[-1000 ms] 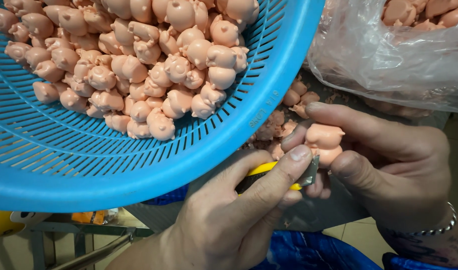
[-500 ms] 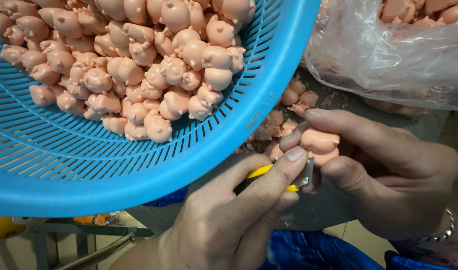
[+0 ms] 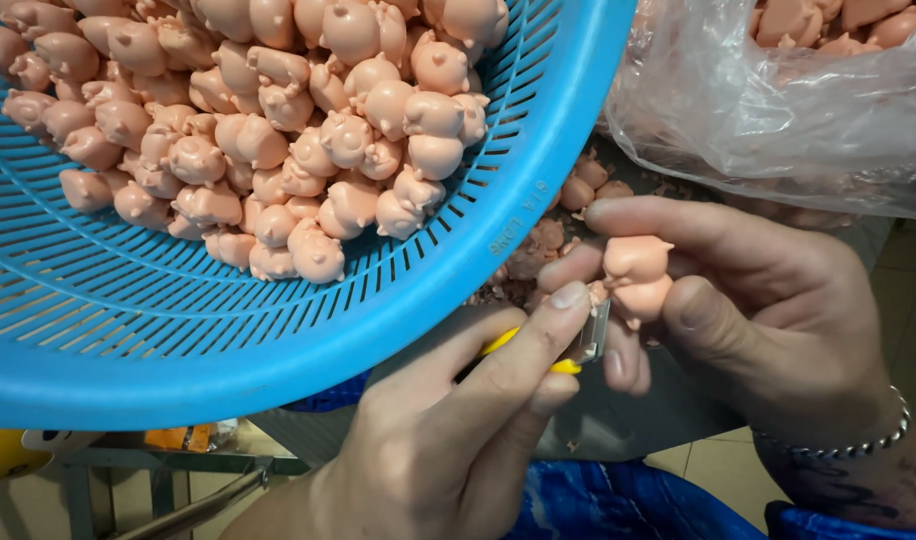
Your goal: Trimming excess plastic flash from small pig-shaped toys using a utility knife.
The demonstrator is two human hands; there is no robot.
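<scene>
Right hand pinches a small pink pig figure between thumb and fingers, held just past the rim of the blue basket, over a patch of pink scraps. Left hand is closed around a small knife with a yellow handle; its short metal blade sits right against the underside of the figure, index finger pressing along the top of the knife. Both grips look firm, neither hand loose.

Figure looks light and small, smooth matte surface, probably soft rubbery plastic, so it likely gives a bit under pressure and could twist in the fingers if held loosely. Not fragile by the look of it. Best hold seems to be across the round body, as it is now, leaving the bottom edge free for the blade. Ears and snout are tiny nubs, poor places to take hold.

Blade is close to the right fingertips, so there's a slip risk.

Basket holds a big heap of the same pink figures. More of them sit in a clear plastic bag at upper right. A bracelet is on the right wrist.
</scene>
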